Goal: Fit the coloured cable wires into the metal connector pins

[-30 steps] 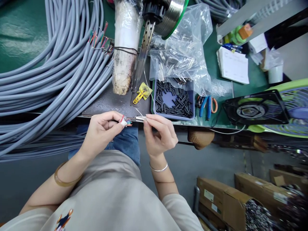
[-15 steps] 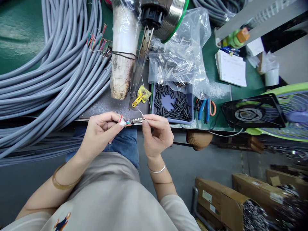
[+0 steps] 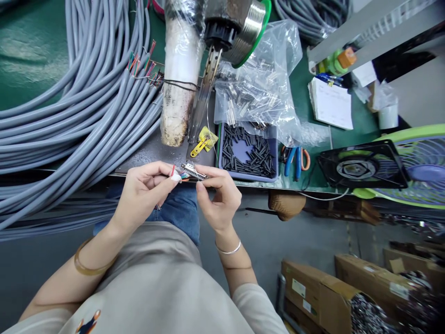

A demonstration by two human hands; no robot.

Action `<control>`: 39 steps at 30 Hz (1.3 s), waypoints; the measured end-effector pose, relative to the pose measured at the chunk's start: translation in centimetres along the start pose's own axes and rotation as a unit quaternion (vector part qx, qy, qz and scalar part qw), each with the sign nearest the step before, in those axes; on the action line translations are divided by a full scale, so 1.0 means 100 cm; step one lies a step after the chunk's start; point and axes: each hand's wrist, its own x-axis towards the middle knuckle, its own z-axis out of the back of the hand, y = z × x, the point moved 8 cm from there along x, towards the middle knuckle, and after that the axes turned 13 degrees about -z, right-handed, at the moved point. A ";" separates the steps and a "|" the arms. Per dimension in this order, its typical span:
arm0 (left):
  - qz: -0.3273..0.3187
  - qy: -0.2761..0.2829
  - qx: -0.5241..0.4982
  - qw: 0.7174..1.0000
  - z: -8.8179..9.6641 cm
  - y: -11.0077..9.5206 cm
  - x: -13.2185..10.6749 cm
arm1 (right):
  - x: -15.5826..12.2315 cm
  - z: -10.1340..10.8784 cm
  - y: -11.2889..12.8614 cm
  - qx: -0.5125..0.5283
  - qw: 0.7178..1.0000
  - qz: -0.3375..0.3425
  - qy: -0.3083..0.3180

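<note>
My left hand (image 3: 144, 190) pinches the wire bundle (image 3: 183, 176) at a white-wrapped spot, with a red strand poking up by the fingertips. Thin coloured wires run from there to a multi-pin metal connector (image 3: 193, 172), which tilts down to the right. My right hand (image 3: 221, 197) is closed on the connector's right end, thumb and fingers pressed together. Both hands are just over the table's front edge. Beyond them, a soldering iron (image 3: 205, 93) points down toward a yellow clip (image 3: 200, 146) on a yellow sponge.
Grey cables (image 3: 86, 116) with stripped ends cover the left side. A purple tray (image 3: 277, 160) of small black tubes stands to the right, below a plastic bag (image 3: 260, 88) of metal connectors. Farther right are pliers (image 3: 298, 162) and a black fan (image 3: 363, 164). A solder spool (image 3: 248, 35) hangs above.
My right hand has shifted slightly left, and the connector has gone from level to tilted. The thin solder strand that reached my right fingers no longer shows there. My left hand stays nearly still.
</note>
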 end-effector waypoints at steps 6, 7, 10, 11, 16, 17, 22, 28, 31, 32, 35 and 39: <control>-0.024 -0.023 0.021 0.999 -0.002 -0.002 0.004 | 0.002 -0.006 0.004 0.000 1.000 0.004 0.027; -0.028 -0.028 0.024 0.999 -0.002 -0.003 0.005 | 0.003 -0.006 0.005 -0.005 1.000 0.004 0.028; -0.040 -0.039 0.028 0.998 -0.002 -0.006 0.007 | 0.005 -0.005 0.005 -0.010 1.000 0.006 0.026; -0.043 -0.041 0.029 0.998 -0.002 -0.008 0.008 | 0.005 -0.004 0.005 -0.008 1.000 0.006 0.026; -0.038 -0.039 0.023 0.998 -0.003 -0.009 0.009 | 0.008 -0.003 0.002 0.007 1.000 -0.002 0.029; -0.037 -0.039 0.021 0.998 -0.004 -0.008 0.009 | 0.008 -0.003 0.001 0.009 0.999 -0.004 0.031; -0.044 -0.035 0.020 0.998 -0.006 -0.009 0.010 | 0.010 -0.003 0.001 0.020 0.999 -0.004 0.037; -0.050 -0.035 0.038 0.997 -0.005 -0.011 0.012 | 0.012 -0.003 0.003 0.020 0.999 0.004 0.038; -0.049 -0.040 0.041 0.997 -0.004 -0.011 0.013 | 0.013 -0.003 0.003 0.020 0.999 0.003 0.039; -0.048 -0.041 0.043 0.997 -0.004 -0.011 0.013 | 0.013 -0.004 0.003 0.022 0.999 0.003 0.041; -0.043 -0.045 0.050 0.997 -0.004 -0.011 0.013 | 0.014 -0.004 0.004 0.023 0.999 0.002 0.044; -0.039 -0.051 0.063 0.996 -0.003 -0.012 0.014 | 0.015 -0.004 0.004 0.008 0.999 0.000 0.042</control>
